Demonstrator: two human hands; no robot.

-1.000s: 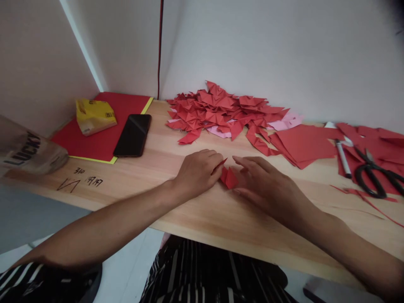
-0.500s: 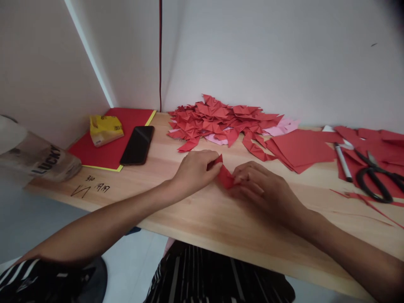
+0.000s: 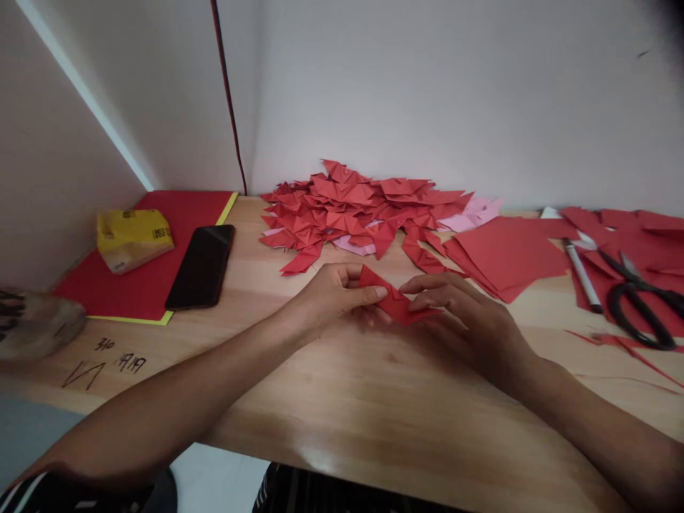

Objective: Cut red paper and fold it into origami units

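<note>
A small folded piece of red paper (image 3: 394, 302) is held between my two hands, above the wooden table (image 3: 331, 399). My left hand (image 3: 342, 293) pinches its left end, thumb on top and fingers beneath. On the right side, the fingers of my right hand (image 3: 464, 313) close on the paper's other end; its underside is hidden from me. Just behind my hands lies a heap of folded red paper pieces (image 3: 347, 203), with some pink paper (image 3: 475, 214) among them. A stack of flat red paper sheets (image 3: 507, 253) lies right of the heap.
At the right are black-handled scissors (image 3: 635, 313), a marker (image 3: 583, 276) and thin red paper strips (image 3: 625, 340). On the left lie a black phone (image 3: 200, 267), red sheets (image 3: 128, 285) with a yellow packet (image 3: 135, 239) on top, and a clear bottle (image 3: 43, 324). A wall stands behind.
The folded red paper has turned and now shows a wider face with a pointed right end. My left thumb lies along it. The view has shifted slightly, moving the phone and bottle leftward.
</note>
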